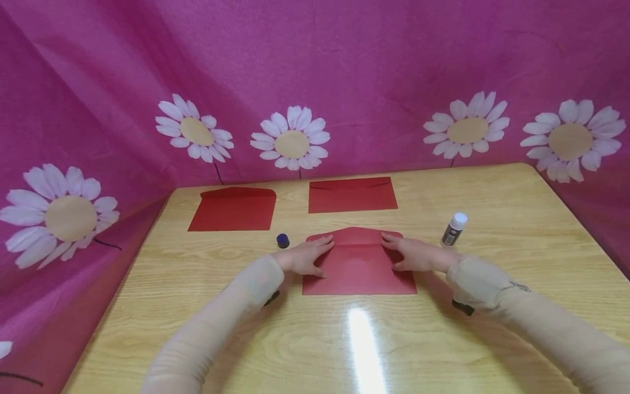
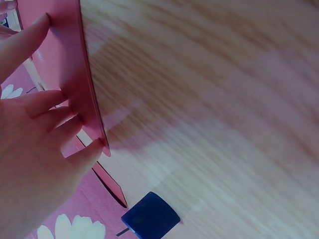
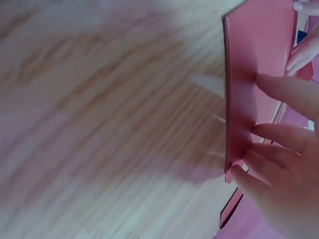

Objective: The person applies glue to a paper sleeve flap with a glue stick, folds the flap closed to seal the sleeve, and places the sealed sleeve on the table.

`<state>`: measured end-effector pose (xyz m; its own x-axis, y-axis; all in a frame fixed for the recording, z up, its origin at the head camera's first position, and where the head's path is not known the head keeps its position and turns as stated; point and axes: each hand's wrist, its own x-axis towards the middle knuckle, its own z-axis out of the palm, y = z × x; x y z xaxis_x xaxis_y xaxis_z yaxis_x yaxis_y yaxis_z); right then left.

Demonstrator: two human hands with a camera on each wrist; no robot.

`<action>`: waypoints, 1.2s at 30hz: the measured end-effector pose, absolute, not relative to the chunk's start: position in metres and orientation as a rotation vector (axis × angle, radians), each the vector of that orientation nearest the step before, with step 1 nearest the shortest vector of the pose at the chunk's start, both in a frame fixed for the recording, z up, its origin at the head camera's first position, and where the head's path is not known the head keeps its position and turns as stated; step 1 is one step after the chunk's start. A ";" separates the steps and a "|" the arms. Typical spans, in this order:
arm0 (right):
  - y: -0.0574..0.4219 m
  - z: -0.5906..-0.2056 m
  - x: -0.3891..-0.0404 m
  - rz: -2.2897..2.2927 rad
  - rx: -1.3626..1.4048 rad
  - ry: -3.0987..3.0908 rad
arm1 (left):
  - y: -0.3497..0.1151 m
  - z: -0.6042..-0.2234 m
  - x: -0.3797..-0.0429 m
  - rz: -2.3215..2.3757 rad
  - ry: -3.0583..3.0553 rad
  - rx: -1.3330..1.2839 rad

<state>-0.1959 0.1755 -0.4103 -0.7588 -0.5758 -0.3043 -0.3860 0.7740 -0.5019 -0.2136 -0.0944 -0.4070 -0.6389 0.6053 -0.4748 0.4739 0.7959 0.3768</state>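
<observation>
A red envelope [image 1: 359, 268] lies in the middle of the table, its flap pointing away from me. My left hand [image 1: 306, 257] rests on the left part of it, fingertips near the flap's fold. On the opposite side, my right hand [image 1: 410, 256] touches the envelope in the same way. Both wrist views show fairly straight, spread fingers against the red paper. Just beyond my left hand is a small dark blue cap [image 1: 283, 241], also seen close in the left wrist view. A glue stick [image 1: 454, 229] with a white top stands upright beyond my right wrist.
Two more red envelopes lie farther back: one at the left [image 1: 233, 213] with its flap up, another at the centre [image 1: 353, 197] with its flap down. Behind the wooden table [image 1: 206, 273] hangs a magenta cloth [image 1: 354, 82] with white daisies.
</observation>
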 end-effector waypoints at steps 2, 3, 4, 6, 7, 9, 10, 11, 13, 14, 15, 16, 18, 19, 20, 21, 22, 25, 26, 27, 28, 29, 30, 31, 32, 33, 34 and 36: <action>0.175 -0.410 -0.193 -0.606 -0.709 2.541 | -0.094 -0.407 -0.213 0.284 2.386 0.807; 0.176 -0.411 -0.192 -0.619 -0.720 2.562 | -0.094 -0.408 -0.213 0.285 2.387 0.811; 0.176 -0.411 -0.191 -0.637 -0.730 2.582 | -0.095 -0.408 -0.213 0.283 2.390 0.814; 0.178 -0.413 -0.190 -0.685 -0.751 2.624 | -0.095 -0.408 -0.213 0.275 2.394 0.825; 0.180 -0.414 -0.189 -0.716 -0.762 2.645 | -0.095 -0.409 -0.213 0.275 2.394 0.828; 0.184 -0.414 -0.188 -0.788 -0.788 2.685 | -0.095 -0.410 -0.213 0.280 2.392 0.831; 0.186 -0.415 -0.187 -0.833 -0.787 2.701 | -0.095 -0.410 -0.213 0.279 2.392 0.833; 0.189 -0.415 -0.186 -0.883 -0.781 2.711 | -0.095 -0.410 -0.213 0.283 2.391 0.832; 0.194 -0.413 -0.183 -0.978 -0.742 2.719 | -0.096 -0.410 -0.213 0.288 2.389 0.831; 0.197 -0.412 -0.182 -1.025 -0.715 2.715 | -0.096 -0.410 -0.213 0.289 2.391 0.832; 0.200 -0.412 -0.180 -1.061 -0.694 2.716 | -0.096 -0.410 -0.213 0.287 2.392 0.835; 0.203 -0.411 -0.178 -1.088 -0.677 2.720 | -0.096 -0.410 -0.213 0.286 2.395 0.837; 0.209 -0.408 -0.175 -1.118 -0.639 2.723 | -0.097 -0.410 -0.213 0.287 2.398 0.839; 0.212 -0.408 -0.174 -1.120 -0.626 2.729 | -0.097 -0.410 -0.213 0.283 2.401 0.840; 0.215 -0.407 -0.173 -1.111 -0.620 2.742 | -0.097 -0.410 -0.213 0.282 2.402 0.841; 0.218 -0.407 -0.172 -1.094 -0.615 2.762 | -0.097 -0.410 -0.213 0.282 2.403 0.839; 0.221 -0.407 -0.171 -1.076 -0.601 2.777 | -0.097 -0.410 -0.213 0.284 2.403 0.837; 0.230 -0.407 -0.170 -0.991 -0.557 2.827 | -0.097 -0.410 -0.213 0.287 2.405 0.837; 0.234 -0.406 -0.170 -0.968 -0.541 2.840 | -0.097 -0.410 -0.213 0.287 2.406 0.837; 0.236 -0.406 -0.169 -0.956 -0.514 2.839 | -0.097 -0.409 -0.213 0.288 2.407 0.836; 0.239 -0.405 -0.168 -0.942 -0.483 2.838 | -0.097 -0.409 -0.213 0.288 2.408 0.839; 0.242 -0.404 -0.168 -0.931 -0.460 2.842 | -0.097 -0.409 -0.213 0.286 2.409 0.841; 0.244 -0.404 -0.167 -0.923 -0.439 2.847 | -0.098 -0.409 -0.213 0.285 2.410 0.841; 0.247 -0.403 -0.166 -0.914 -0.419 2.853 | -0.098 -0.409 -0.213 0.283 2.408 0.839; 0.250 -0.403 -0.166 -0.915 -0.406 2.855 | -0.098 -0.409 -0.213 0.285 2.408 0.840; 0.252 -0.403 -0.166 -0.909 -0.395 2.863 | -0.098 -0.409 -0.213 0.288 2.407 0.841; 0.254 -0.403 -0.165 -0.893 -0.387 2.883 | -0.098 -0.409 -0.213 0.289 2.405 0.840; 0.258 -0.403 -0.165 -0.870 -0.369 2.910 | -0.098 -0.409 -0.214 0.295 2.403 0.839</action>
